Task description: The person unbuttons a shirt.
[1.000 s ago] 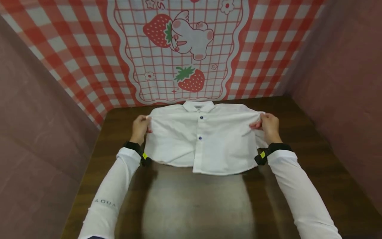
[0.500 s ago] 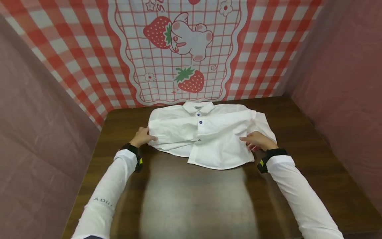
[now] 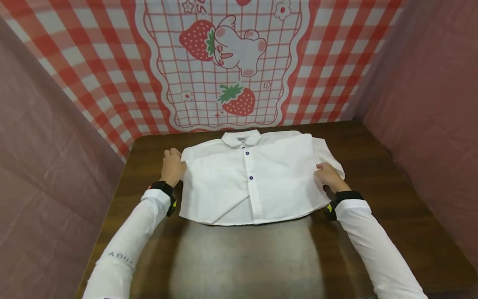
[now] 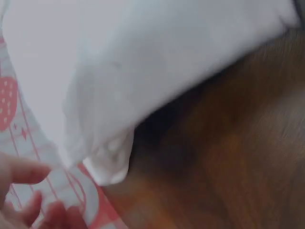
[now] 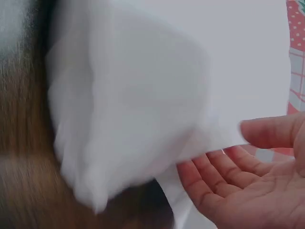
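A small white button-up shirt (image 3: 214,178) lies collar away from me on the dark wooden table, its hem towards me. Dark buttons run down the front, and a diagonal crease crosses the lower left panel. At the shirt's left edge, just below the shoulder, is my left hand (image 3: 173,168); its fingers (image 4: 31,172) are spread beside the cloth in the left wrist view. My right hand (image 3: 329,175) is at the right side edge. In the right wrist view its nearly straight fingers (image 5: 231,171) reach under the cloth, thumb above the edge. The cloth there is blurred.
The brown table (image 3: 377,216) extends around the shirt, with a bright reflection in front. A red-and-white checked cloth (image 3: 332,58) with strawberry prints hangs behind it. Pinkish fabric walls (image 3: 429,104) close in both sides.
Both hands held the upper sides a second ago, then loosened and slid down. The front panels now lie flatter, hem nearer me. My left hand has moved back up; the right shifted slightly right.
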Available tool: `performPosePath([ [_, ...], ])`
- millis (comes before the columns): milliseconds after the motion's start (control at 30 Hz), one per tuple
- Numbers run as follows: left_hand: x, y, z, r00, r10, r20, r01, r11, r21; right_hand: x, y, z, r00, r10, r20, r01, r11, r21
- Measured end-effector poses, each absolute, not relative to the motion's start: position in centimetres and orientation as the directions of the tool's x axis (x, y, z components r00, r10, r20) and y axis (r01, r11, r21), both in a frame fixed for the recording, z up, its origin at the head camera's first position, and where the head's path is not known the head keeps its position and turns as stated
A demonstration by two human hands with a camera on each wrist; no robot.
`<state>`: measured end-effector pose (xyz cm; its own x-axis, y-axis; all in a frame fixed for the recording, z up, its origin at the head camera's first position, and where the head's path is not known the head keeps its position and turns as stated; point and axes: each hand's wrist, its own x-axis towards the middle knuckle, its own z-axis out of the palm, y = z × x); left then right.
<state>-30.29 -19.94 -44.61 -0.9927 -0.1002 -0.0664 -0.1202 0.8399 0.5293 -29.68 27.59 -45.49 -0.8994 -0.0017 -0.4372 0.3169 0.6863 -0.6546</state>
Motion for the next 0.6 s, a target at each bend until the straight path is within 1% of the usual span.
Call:
performPosePath([
  [67, -29.8, -19.4, -45.0, -0.991, -0.087, -0.105, -0.127, 0.867, 0.481, -29.8, 27.4, -45.6, -0.894, 0.000, -0.448, 0.343, 0.643, -0.685],
  [100, -29.7, -19.2, -45.2, -0.986, -0.073, -0.152, -0.136, 0.877, 0.461, -29.9, 27.3, -45.7, -0.896, 0.019, -0.444, 0.361, 0.615, -0.701],
  [167, -29.8, -18.9, -45.7, -0.967, -0.051, -0.250, -0.159, 0.886, 0.436, -30.2, 27.0, -45.9, -0.904, 0.074, -0.422, 0.391, 0.543, -0.743],
  [200, -29.9, -18.9, -46.0, -0.956, -0.048, -0.288, -0.179, 0.876, 0.449, -30.5, 26.8, -45.9, -0.908, 0.115, -0.403, 0.405, 0.488, -0.773],
  [267, -30.4, -18.9, -46.3, -0.939, -0.074, -0.336, -0.253, 0.809, 0.530, -31.1, 26.5, -46.0, -0.906, 0.186, -0.379, 0.422, 0.346, -0.838],
  [333, -30.9, -19.0, -46.6, -0.927, -0.127, -0.352, -0.340, 0.675, 0.655, -31.8, 26.4, -46.0, -0.888, 0.236, -0.395, 0.442, 0.199, -0.874],
  [400, -31.6, -19.2, -46.6, -0.914, -0.181, -0.363, -0.402, 0.525, 0.750, -32.5, 26.3, -45.7, -0.859, 0.262, -0.439, 0.482, 0.131, -0.866],
  [433, -31.8, -19.3, -46.4, -0.905, -0.195, -0.378, -0.425, 0.480, 0.768, -32.8, 26.4, -45.6, -0.851, 0.260, -0.457, 0.500, 0.134, -0.856],
  [467, -32.1, -19.3, -46.2, -0.896, -0.192, -0.400, -0.441, 0.473, 0.763, -33.0, 26.4, -45.4, -0.845, 0.257, -0.469, 0.516, 0.162, -0.841],
  [500, -32.3, -19.3, -46.0, -0.890, -0.181, -0.419, -0.450, 0.498, 0.741, -33.1, 26.5, -45.1, -0.848, 0.247, -0.468, 0.520, 0.224, -0.824],
  [533, -32.3, -19.3, -45.6, -0.894, -0.158, -0.420, -0.431, 0.563, 0.705, -33.1, 26.4, -44.7, -0.858, 0.236, -0.457, 0.511, 0.291, -0.809],
  [600, -32.3, -19.3, -44.8, -0.909, -0.095, -0.407, -0.349, 0.707, 0.615, -33.1, 26.3, -44.1, -0.878, 0.206, -0.433, 0.479, 0.397, -0.782],
])
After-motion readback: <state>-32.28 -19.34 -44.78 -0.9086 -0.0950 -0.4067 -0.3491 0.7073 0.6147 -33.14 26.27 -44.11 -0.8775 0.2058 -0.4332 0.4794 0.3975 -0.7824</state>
